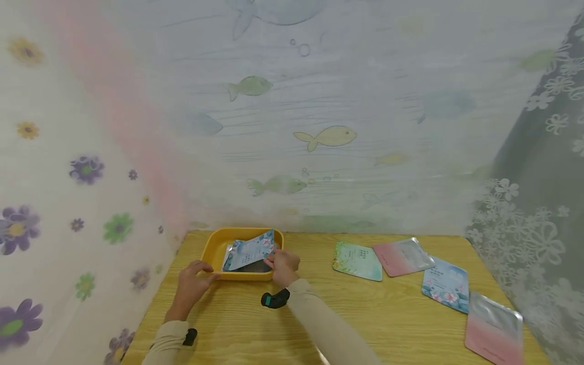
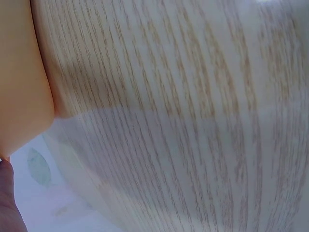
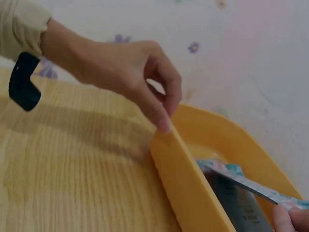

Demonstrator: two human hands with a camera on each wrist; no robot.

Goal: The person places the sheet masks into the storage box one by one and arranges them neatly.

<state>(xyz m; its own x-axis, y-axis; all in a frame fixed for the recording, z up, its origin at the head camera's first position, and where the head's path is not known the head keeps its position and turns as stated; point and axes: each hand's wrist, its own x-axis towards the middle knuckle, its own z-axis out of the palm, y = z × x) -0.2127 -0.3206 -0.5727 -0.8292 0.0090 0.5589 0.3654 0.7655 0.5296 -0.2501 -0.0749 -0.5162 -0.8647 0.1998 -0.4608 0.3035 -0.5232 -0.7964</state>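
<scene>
A yellow plastic tray point(image 1: 207, 256) stands at the far left of the table. My left hand point(image 1: 192, 284) pinches its near left rim between thumb and fingers, as the right wrist view also shows with the left hand point(image 3: 130, 72) on the tray wall point(image 3: 188, 188). My right hand point(image 1: 284, 266) grips the corner of a blue floral face mask packet point(image 1: 251, 252), which is tilted up over the tray. Beneath that packet lies a silvery-grey packet point(image 3: 236, 203) inside the tray, partly covered. Only a little of the left hand point(image 2: 7, 198) appears in the left wrist view.
On the right of the table lie a green floral packet point(image 1: 358, 261), a pink-and-silver packet point(image 1: 403, 257), a blue floral packet point(image 1: 446, 284) and another pink-and-silver packet point(image 1: 495, 329). Patterned curtains point(image 1: 319, 167) hang behind and beside the wooden table point(image 1: 237, 324).
</scene>
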